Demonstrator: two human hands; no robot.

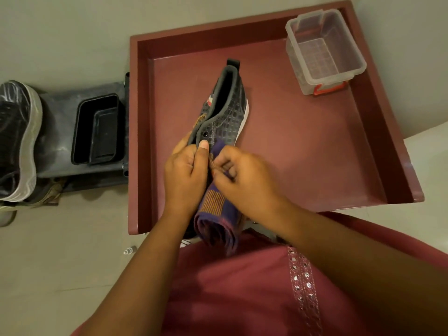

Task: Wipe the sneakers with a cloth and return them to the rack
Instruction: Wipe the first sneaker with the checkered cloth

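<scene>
The purple cloth (pixel 215 209) hung over the tray's near edge, pinched by the right hand (pixel 242 175) against the sneaker (pixel 225 110), whose toe end the left hand (pixel 186 173) gripped, its long axis running away toward the tray's (pixel 315 154) far edge.

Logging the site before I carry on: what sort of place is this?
Probably a home shoe-care spot on the floor: a dark shoe rack holding a white-soled sneaker, a maroon wooden tray, and a grey textured sneaker being wiped with a purple striped cloth.
</scene>
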